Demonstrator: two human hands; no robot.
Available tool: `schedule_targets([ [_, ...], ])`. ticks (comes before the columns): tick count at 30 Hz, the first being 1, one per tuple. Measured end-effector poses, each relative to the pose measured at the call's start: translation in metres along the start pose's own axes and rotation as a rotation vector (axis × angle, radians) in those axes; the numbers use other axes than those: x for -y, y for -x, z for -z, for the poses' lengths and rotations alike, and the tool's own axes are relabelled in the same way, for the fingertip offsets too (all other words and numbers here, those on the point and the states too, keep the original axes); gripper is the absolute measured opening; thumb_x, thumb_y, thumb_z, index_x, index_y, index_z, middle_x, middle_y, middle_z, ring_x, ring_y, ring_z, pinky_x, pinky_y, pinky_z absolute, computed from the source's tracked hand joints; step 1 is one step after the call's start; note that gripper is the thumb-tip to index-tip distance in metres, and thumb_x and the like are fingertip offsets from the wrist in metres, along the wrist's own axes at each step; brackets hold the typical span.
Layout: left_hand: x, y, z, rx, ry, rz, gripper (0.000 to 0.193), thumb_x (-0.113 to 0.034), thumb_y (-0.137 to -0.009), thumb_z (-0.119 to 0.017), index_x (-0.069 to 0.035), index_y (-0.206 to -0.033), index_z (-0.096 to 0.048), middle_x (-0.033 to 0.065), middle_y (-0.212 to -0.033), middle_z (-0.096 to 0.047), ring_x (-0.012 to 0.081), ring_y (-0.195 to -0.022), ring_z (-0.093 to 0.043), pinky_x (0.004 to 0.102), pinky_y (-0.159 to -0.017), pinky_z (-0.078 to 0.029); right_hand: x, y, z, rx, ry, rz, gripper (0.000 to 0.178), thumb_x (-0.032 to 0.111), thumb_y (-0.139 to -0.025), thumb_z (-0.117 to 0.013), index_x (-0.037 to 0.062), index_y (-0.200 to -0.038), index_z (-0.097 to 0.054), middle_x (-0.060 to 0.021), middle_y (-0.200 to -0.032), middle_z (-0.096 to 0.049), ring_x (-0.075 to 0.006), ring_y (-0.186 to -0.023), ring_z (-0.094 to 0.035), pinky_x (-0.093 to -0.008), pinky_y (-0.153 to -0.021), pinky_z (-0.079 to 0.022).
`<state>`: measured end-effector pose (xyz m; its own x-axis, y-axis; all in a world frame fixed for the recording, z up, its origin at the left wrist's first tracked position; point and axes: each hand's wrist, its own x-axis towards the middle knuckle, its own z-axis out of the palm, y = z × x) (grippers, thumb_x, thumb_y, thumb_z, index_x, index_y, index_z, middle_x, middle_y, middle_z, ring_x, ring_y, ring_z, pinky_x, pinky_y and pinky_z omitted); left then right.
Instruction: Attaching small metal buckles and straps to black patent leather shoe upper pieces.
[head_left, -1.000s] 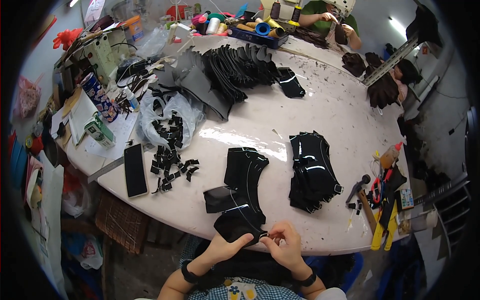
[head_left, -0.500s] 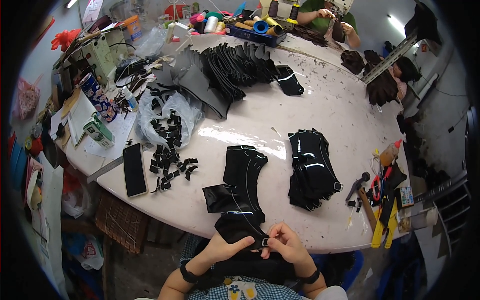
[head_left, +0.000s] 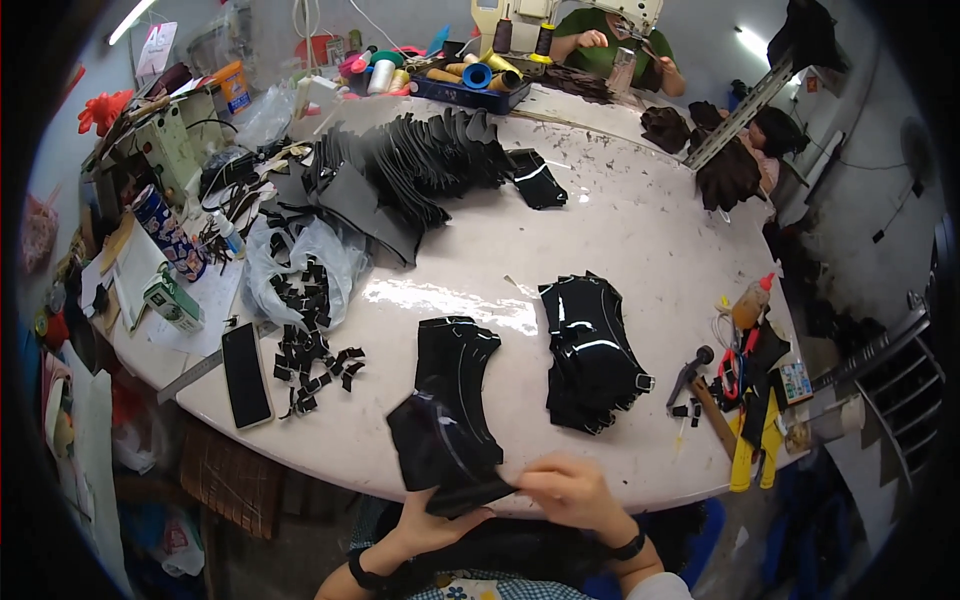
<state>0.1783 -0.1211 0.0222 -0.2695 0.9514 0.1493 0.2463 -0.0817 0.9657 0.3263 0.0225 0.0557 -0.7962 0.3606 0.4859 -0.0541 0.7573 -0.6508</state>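
Close to the table's near edge, my left hand (head_left: 430,528) holds a glossy black panel (head_left: 432,445) from below, thumb along its lower side. My right hand (head_left: 570,490) is closed in a pinch at the panel's lower right corner. Whatever lies between those fingertips is hidden. The panel's far part overlaps similar black pieces (head_left: 452,350) lying on the table. To the right lies a stack of black panels (head_left: 588,350), with a small metal buckle (head_left: 645,382) at its right edge.
Loose black tabs (head_left: 310,370) lie beside a plastic bag (head_left: 345,265) and a phone (head_left: 246,375) at left. Overlapping black panels (head_left: 410,165) spread across the back. Tools, including a hammer (head_left: 705,385), lie at right. Another person (head_left: 600,40) sits behind a sewing machine.
The held panel has been turned, and its buckle no longer shows. My right hand has shifted slightly right and now pinches the corner. The whole view has shifted.
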Motion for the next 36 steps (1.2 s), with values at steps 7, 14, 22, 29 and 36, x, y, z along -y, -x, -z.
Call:
schedule_targets([
  [7, 0.002, -0.003, 0.009, 0.025, 0.034, 0.134, 0.015, -0.005, -0.074, -0.064, -0.001, -0.088, -0.060, 0.0059, -0.080, -0.060, 0.0117, -0.069, -0.059, 0.0223, -0.063, -0.047, -0.045, -0.024, 0.063, -0.581, 0.314, -0.445, 0.012, 0.001, -0.076, -0.055, -0.0005, -0.087, -0.061, -0.0083, -0.066, -0.054, -0.0138, -0.055, -0.051, -0.0227, -0.051, -0.039],
  [14, 0.012, -0.018, 0.035, -0.060, -0.088, 0.063, 0.009, -0.005, -0.074, -0.062, -0.001, -0.083, -0.062, 0.0061, -0.073, -0.060, 0.0124, -0.066, -0.058, 0.0224, -0.060, -0.046, -0.084, 0.008, 0.056, -0.603, 0.731, -0.517, 0.026, 0.014, -0.077, -0.058, 0.0036, -0.101, -0.057, -0.0102, -0.093, -0.046, -0.0215, -0.073, -0.048, -0.0306, -0.062, -0.041],
  [22, 0.059, -0.057, 0.114, -0.742, -0.845, -0.049, 0.015, -0.009, -0.068, -0.066, -0.002, -0.077, -0.057, 0.0099, -0.072, -0.056, 0.0225, -0.060, -0.056, 0.0294, -0.055, -0.045, -0.036, 0.022, 0.045, -0.582, 0.470, -0.470, 0.020, 0.004, -0.073, -0.056, 0.0024, -0.093, -0.054, -0.0088, -0.091, -0.046, -0.0125, -0.058, -0.039, -0.0230, -0.050, -0.033],
  [29, 0.057, -0.044, 0.104, -0.545, -0.508, 0.003, 0.009, 0.002, -0.068, -0.060, -0.003, -0.076, -0.058, 0.0087, -0.073, -0.056, 0.0238, -0.064, -0.055, 0.0305, -0.055, -0.044, -0.016, 0.026, 0.030, -0.437, 0.325, -0.437, 0.012, 0.004, -0.071, -0.058, 0.0039, -0.083, -0.057, -0.0063, -0.078, -0.051, -0.0114, -0.052, -0.044, -0.0218, -0.043, -0.031],
  [36, 0.015, -0.021, 0.040, -0.386, -0.373, -0.290, 0.027, 0.010, -0.059, -0.061, -0.006, -0.080, -0.062, 0.0081, -0.075, -0.058, 0.0245, -0.064, -0.055, 0.0309, -0.055, -0.044, 0.007, 0.016, 0.008, -0.200, 0.075, -0.431, 0.006, 0.006, -0.072, -0.060, 0.0034, -0.078, -0.059, -0.0059, -0.069, -0.055, -0.0115, -0.052, -0.051, -0.0218, -0.044, -0.036],
])
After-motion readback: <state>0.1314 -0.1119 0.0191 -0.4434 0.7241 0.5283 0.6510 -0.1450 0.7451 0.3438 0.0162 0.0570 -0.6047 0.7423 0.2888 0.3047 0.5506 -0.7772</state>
